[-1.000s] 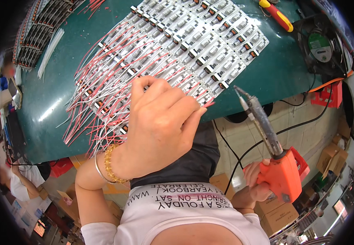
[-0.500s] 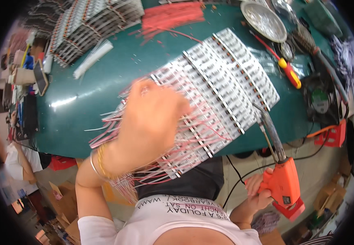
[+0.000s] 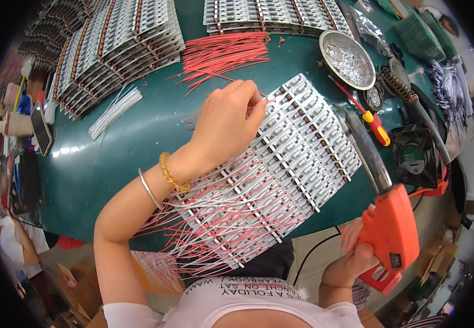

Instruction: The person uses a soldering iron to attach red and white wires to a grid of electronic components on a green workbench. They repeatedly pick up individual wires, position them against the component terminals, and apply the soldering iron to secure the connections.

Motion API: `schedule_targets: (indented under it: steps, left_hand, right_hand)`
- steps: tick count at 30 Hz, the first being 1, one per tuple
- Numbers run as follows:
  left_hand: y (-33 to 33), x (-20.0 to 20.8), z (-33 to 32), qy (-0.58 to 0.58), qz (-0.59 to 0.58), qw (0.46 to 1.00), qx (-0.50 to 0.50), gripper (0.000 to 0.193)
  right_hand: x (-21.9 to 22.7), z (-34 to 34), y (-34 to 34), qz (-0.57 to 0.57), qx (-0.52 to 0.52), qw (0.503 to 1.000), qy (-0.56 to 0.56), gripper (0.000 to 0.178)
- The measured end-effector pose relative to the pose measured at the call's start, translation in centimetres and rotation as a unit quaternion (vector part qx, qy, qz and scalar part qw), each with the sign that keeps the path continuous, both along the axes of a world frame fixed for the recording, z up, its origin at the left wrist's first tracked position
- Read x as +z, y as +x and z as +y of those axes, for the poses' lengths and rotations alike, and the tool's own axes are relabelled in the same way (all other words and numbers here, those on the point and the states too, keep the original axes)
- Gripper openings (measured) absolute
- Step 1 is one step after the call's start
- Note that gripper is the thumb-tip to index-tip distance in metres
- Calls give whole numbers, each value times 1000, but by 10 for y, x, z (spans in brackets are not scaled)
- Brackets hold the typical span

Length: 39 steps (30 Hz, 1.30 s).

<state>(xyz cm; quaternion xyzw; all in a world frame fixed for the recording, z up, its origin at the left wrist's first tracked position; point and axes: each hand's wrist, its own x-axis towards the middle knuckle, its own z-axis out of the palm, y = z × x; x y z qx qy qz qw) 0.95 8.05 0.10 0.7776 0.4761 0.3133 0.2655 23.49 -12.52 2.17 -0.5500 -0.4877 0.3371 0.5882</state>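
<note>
A panel of small circuit boards (image 3: 302,145) lies at a slant on the table's near edge. Red and white wires (image 3: 220,210) fan out from its lower left part. Above its upper left edge is my left hand (image 3: 228,117), fingers pinched on a thin red wire (image 3: 271,100) whose end shows by the fingertips. My right hand (image 3: 357,254) grips the handle of an orange soldering gun (image 3: 390,227). The gun's metal barrel points up along the panel's right edge; I cannot tell whether its tip touches anything.
A pile of red wires (image 3: 226,52) and a bundle of white wires (image 3: 115,112) lie on the green table (image 3: 78,180). Stacked panels (image 3: 122,41) stand at the back. A metal bowl (image 3: 348,59), a screwdriver (image 3: 376,128) and a small fan (image 3: 411,156) are at the right.
My left hand has moved up and right, from over the wired part to the panel's upper edge. The soldering gun has risen slightly. The view has shifted, showing more of the table's back.
</note>
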Motion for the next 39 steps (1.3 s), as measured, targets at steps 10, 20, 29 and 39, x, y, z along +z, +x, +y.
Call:
schedule_targets:
  steps: [10,20,29,39]
  left_hand:
    - [2,-19,12,32,-51,998,-1,11]
    - [3,-15,10,37,-5,999,-17,13]
    - [4,-16,11,72,-5,997,-26,13]
    - [4,-14,12,86,1,996,-30,13]
  right_hand:
    - [2,53,-18,34,-34,995,-90,90]
    - [-1,58,-12,31,-31,990,-134,78]
    - [-6,51,-6,11,-20,989,-148,65]
    - [-3,48,-6,38,-15,992,-123,82]
